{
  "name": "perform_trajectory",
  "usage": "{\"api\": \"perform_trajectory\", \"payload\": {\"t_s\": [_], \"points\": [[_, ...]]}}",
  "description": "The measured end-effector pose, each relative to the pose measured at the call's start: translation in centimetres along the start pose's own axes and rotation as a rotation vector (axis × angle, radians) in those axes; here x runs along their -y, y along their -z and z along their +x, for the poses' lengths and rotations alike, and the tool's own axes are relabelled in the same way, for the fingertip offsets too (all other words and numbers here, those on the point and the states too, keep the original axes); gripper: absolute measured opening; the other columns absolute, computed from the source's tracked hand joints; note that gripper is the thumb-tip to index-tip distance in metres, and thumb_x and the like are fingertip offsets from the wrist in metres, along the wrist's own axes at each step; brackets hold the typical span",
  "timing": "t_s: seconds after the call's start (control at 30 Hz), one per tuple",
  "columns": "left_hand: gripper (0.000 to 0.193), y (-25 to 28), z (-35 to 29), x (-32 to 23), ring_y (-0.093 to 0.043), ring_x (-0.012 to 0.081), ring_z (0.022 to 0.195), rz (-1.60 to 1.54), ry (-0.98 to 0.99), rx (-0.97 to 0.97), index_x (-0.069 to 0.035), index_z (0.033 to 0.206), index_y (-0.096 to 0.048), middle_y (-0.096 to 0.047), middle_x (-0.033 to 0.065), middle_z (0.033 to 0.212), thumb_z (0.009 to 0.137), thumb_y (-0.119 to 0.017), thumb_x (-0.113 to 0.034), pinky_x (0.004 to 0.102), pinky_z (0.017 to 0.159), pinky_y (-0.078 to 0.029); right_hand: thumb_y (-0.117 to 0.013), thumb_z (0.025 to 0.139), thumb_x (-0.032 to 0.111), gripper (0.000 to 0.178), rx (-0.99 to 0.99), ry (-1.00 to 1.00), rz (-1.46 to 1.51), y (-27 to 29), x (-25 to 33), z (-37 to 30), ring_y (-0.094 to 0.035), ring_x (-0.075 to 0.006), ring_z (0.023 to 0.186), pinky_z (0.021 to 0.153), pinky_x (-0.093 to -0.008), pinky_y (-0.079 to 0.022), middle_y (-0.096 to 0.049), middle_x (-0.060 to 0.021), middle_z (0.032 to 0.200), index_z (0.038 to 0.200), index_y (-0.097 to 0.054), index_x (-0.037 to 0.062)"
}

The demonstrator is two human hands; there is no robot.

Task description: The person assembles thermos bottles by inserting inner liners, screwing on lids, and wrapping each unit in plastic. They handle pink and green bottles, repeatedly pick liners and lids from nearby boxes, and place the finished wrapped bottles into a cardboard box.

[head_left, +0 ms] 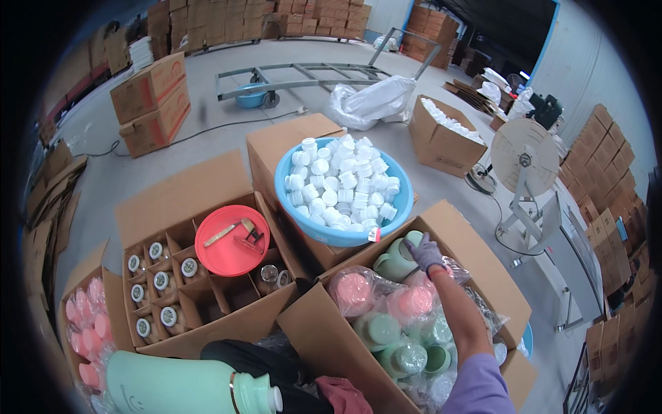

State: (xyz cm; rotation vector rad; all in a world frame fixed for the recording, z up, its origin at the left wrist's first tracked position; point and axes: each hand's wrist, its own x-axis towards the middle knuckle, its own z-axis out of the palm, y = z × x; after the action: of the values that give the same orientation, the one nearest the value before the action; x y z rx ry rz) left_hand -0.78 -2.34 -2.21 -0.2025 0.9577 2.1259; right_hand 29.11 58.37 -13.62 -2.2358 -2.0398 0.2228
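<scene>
My right hand, in a thin grey-purple glove, reaches into the carton on the right. Its fingers close on a pale green plastic cup near the far side. Around it lie more green cups and pink cups, several wrapped in clear plastic bags. Close to me at the lower left, a large mint green bottle lies on its side, with a copper-coloured ring near its neck and a white stopper at its end. My left hand is not visible.
A blue basin full of white plastic stoppers stands on a carton ahead. To its left, a divided carton holds several glass liners and a red round lid with tools on it. Beyond are a metal trolley and a fan.
</scene>
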Motion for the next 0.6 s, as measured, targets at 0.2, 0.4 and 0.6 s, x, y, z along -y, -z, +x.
{"api": "perform_trajectory", "payload": {"t_s": [0.2,0.4,0.6], "points": [[0.021,-1.4,1.4,0.8,-0.06,0.0282,0.107,0.04,0.019,-0.064,-0.002,0.112,-0.058,-0.064,0.0128,0.107,0.101,-0.046,-0.016,0.0467,0.099,-0.048,-0.063,0.075,0.077,0.108,0.312,-0.099,-0.095,-2.2,-0.8,6.7,-0.053,-0.0401,0.129,0.107,-0.0464,-0.044,-0.051,-0.0294,0.139,0.152,-0.031,0.0077],[0.021,-0.9,0.5,1.4,-0.06,0.0279,0.106,0.033,-0.012,-0.116,-0.002,0.113,-0.057,-0.063,0.0124,0.106,0.101,-0.046,-0.016,0.0463,0.098,-0.048,-0.084,0.069,0.027,0.089,0.439,0.782,-0.593,1.8,-1.4,5.6,-0.045,-0.0447,0.131,0.109,-0.0502,-0.041,-0.034,-0.0191,0.15,0.146,-0.04,0.0271],[0.022,-0.9,0.8,2.0,-0.059,0.0277,0.105,0.027,-0.001,-0.055,-0.002,0.114,-0.057,-0.062,0.012,0.105,0.101,-0.046,-0.017,0.0459,0.097,-0.048,-0.067,0.084,0.015,0.058,0.003,1.409,-0.896,1.4,-5.9,5.1,-0.04,-0.0403,0.136,0.114,-0.0642,-0.03,-0.035,-0.0028,0.152,0.133,-0.047,0.0391]]}}
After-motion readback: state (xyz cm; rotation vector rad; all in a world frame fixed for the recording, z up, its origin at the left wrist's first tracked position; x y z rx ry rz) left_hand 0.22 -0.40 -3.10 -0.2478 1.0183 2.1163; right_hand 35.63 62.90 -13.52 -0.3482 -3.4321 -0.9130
